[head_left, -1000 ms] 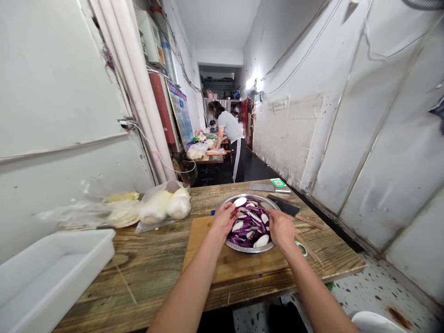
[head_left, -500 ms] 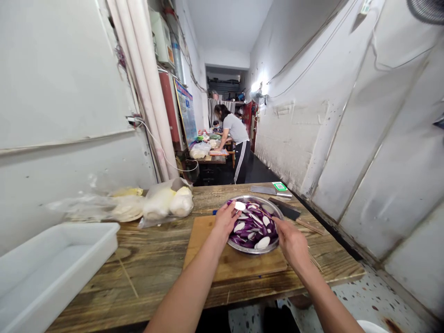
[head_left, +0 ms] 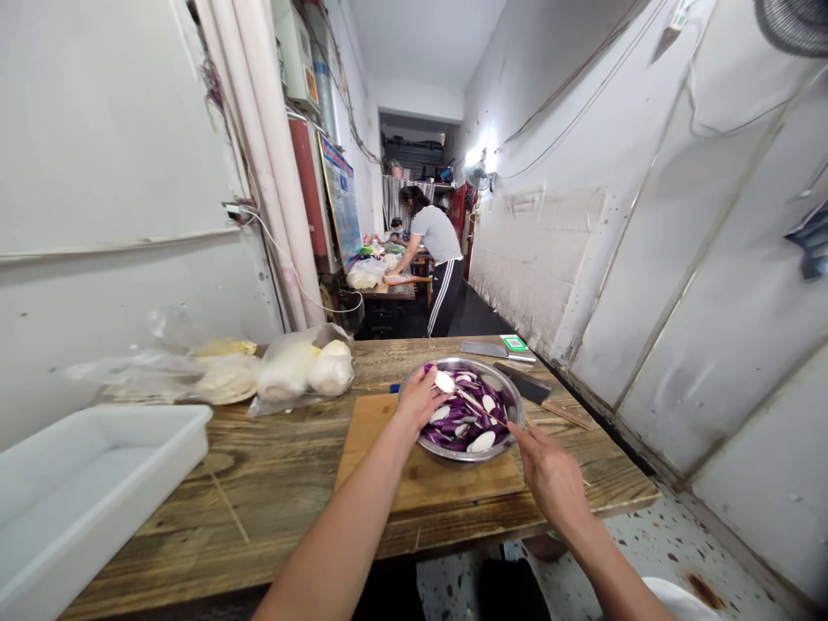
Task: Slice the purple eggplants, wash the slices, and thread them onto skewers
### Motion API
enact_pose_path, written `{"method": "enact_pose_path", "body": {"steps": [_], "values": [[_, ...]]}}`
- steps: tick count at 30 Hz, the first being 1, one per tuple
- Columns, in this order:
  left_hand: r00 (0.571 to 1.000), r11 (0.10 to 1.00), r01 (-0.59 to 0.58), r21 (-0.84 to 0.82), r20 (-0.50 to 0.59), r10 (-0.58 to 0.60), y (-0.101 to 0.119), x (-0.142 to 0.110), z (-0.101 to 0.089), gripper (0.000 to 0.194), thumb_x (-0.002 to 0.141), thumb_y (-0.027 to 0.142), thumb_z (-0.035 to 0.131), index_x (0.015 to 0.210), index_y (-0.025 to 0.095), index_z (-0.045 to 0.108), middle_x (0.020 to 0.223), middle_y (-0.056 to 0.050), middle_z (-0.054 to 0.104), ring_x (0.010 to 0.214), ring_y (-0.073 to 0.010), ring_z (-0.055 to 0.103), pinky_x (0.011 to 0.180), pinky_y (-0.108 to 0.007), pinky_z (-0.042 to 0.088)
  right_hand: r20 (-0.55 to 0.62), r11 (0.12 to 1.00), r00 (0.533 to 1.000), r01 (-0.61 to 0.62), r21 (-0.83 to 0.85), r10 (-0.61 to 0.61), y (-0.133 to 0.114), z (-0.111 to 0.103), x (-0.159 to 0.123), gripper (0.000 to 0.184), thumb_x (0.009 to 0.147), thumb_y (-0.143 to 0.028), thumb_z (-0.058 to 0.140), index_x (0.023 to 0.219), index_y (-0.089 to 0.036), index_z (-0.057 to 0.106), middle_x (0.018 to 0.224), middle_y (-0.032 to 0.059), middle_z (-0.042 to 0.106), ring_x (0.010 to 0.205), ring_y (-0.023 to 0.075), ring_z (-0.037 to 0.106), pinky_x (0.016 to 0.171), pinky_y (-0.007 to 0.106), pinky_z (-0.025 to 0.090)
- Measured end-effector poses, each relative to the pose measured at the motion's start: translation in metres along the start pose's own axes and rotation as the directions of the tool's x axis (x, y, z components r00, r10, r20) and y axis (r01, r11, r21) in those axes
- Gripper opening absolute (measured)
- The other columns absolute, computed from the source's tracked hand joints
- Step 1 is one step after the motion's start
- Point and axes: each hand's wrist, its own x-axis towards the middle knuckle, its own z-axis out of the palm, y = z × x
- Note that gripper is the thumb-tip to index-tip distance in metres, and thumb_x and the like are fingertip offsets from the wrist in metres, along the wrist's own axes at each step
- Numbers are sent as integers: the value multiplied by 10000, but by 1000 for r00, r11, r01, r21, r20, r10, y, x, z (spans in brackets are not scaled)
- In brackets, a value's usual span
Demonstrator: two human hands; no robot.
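A metal bowl [head_left: 471,456] full of purple-skinned, white-fleshed eggplant slices [head_left: 462,429] stands on a wooden cutting board [head_left: 368,457]. Over the bowl's left side, my left hand [head_left: 419,398] is closed on one eggplant slice [head_left: 444,381], its white face showing. My right hand [head_left: 549,466], at the bowl's right rim, pinches the end of a thin wooden skewer [head_left: 482,408]. The skewer slants across the bowl toward the held slice. Whether its tip touches or pierces the slice, I cannot tell.
Behind the bowl lie a cleaver [head_left: 485,349] and a dark-bladed knife [head_left: 523,384]. To the left are a white plastic tub [head_left: 187,423] and plastic bags [head_left: 291,371] with pale round things. Loose skewers lie near my right hand. Farther off, a person [head_left: 440,237] bends over another table.
My right hand has dropped slightly relative to the bowl, and the skewer now points at the slice in my left hand. The whole view has shifted a little.
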Motion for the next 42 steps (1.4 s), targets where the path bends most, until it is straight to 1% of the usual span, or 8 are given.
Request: {"method": "enact_pose_path", "body": {"steps": [5, 11, 14, 17, 22, 28, 33, 42], "values": [[998, 999, 40, 2, 54, -40, 0, 1, -2, 223, 851, 236, 548, 1068, 227, 496, 746, -6, 609, 705, -147, 645, 807, -485, 504, 25, 1000, 999, -28, -1, 28, -1, 4, 1, 378, 893, -171, 360, 1168, -238, 611, 920, 58, 671, 721, 153, 630, 567, 217, 425], [998, 999, 33, 33, 44, -34, -3, 5, -5, 194, 818, 311, 594, 966, 219, 507, 847, -52, 646, 755, -144, 625, 771, -409, 513, 32, 995, 997, -70, 76, 68, -1, 8, -1, 380, 887, -179, 358, 1160, -247, 613, 916, 51, 682, 720, 158, 643, 558, 215, 441], [998, 997, 47, 58, 31, -48, -5, 8, -7, 172, 790, 241, 625, 918, 218, 512, 834, -30, 638, 743, -131, 609, 779, -406, 505, -34, 973, 994, -97, 210, 107, 0, 18, -6, 376, 880, -194, 354, 1137, -219, 627, 944, 63, 691, 776, 169, 656, 637, 234, 484], [1000, 996, 17, 87, -20, -15, -6, 12, -9, 192, 755, 125, 620, 899, 218, 534, 821, -3, 628, 703, -100, 593, 785, -354, 499, -140, 936, 978, -102, 338, 158, 0, 34, -14, 391, 870, -211, 349, 1154, -176, 615, 997, 85, 692, 824, 179, 661, 718, 268, 509], [999, 996, 25, 84, -46, -21, -5, 12, -9, 129, 771, 115, 588, 858, 200, 545, 850, -17, 635, 691, -107, 608, 763, -334, 498, -186, 932, 963, -121, 341, 193, -4, 48, -21, 414, 871, -212, 341, 1205, -178, 584, 1026, 84, 689, 853, 186, 661, 709, 282, 523], [1000, 997, 6, 79, -27, -4, -5, 12, -10, 165, 765, 92, 600, 890, 190, 556, 807, -12, 638, 691, -92, 611, 794, -311, 494, -51, 951, 984, -153, 269, 173, -3, 29, -17, 410, 874, -176, 356, 1219, -215, 575, 1022, 57, 694, 836, 180, 668, 679, 266, 521], [1000, 995, 6, 103, -19, -4, -6, 12, -11, 192, 746, 102, 627, 905, 200, 582, 804, -1, 650, 698, -86, 612, 800, -290, 491, 62, 983, 989, -139, 123, 132, -4, 8, -11, 376, 897, -198, 367, 1193, -227, 596, 1001, 59, 703, 793, 174, 676, 649, 245, 513], [1000, 995, 23, 97, -1, -23, -4, 9, -8, 130, 744, 77, 622, 840, 164, 606, 756, -15, 666, 668, -93, 623, 753, -248, 501, 137, 992, 985, -115, 44, 108, -14, -2, -8, 364, 902, -193, 383, 1190, -234, 601, 962, 62, 710, 771, 156, 673, 671, 221, 491]]}}
